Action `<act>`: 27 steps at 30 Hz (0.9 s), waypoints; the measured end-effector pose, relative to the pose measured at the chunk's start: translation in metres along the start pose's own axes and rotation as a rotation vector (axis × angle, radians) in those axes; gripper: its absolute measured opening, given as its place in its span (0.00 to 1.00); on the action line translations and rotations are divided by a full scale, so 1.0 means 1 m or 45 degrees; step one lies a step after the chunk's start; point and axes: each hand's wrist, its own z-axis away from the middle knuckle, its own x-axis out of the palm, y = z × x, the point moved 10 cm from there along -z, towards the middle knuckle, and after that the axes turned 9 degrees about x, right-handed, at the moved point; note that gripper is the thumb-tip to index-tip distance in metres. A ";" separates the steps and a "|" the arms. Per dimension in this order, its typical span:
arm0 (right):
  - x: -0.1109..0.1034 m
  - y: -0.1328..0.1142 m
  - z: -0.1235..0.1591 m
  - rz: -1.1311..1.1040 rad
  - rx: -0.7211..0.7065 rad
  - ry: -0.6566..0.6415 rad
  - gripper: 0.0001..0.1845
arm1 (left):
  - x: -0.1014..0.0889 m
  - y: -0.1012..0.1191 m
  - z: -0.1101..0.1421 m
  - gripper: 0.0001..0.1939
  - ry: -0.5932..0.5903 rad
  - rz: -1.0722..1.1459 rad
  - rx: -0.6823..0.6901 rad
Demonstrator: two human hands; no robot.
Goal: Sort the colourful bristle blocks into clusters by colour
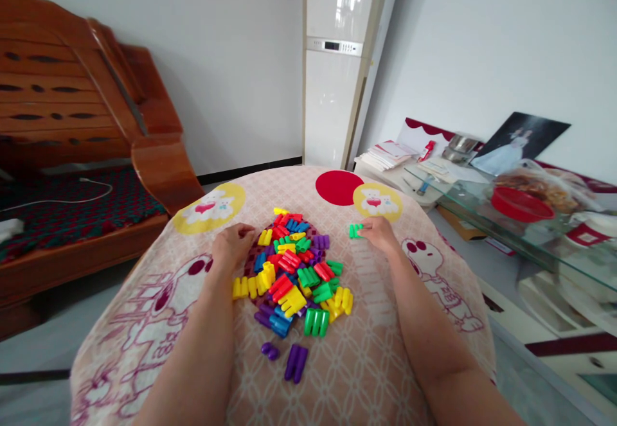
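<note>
A heap of plastic building pieces (294,272) in red, yellow, green, blue and purple lies in the middle of a round table covered with a pink cartoon cloth (366,362). My left hand (234,243) rests curled at the heap's left edge, touching the cloth beside the pieces. My right hand (378,232) is to the right of the heap and pinches a small green piece (355,230) against the cloth. Two purple pieces (289,358) lie apart near the front.
A wooden bench with a dark cushion (72,156) stands on the left. A white floor air conditioner (335,66) is behind the table. On the right a glass table (506,214) carries papers, a red bowl and a bag.
</note>
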 end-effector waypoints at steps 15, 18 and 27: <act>-0.106 0.052 0.022 0.587 0.532 0.620 0.15 | -0.007 -0.004 -0.001 0.17 0.042 0.049 -0.020; -0.090 0.016 0.022 0.491 0.366 0.607 0.19 | -0.005 -0.005 -0.001 0.17 0.029 0.065 -0.034; 0.076 -0.149 0.099 -0.055 -0.818 -0.243 0.18 | -0.005 -0.005 0.000 0.17 0.053 0.100 -0.037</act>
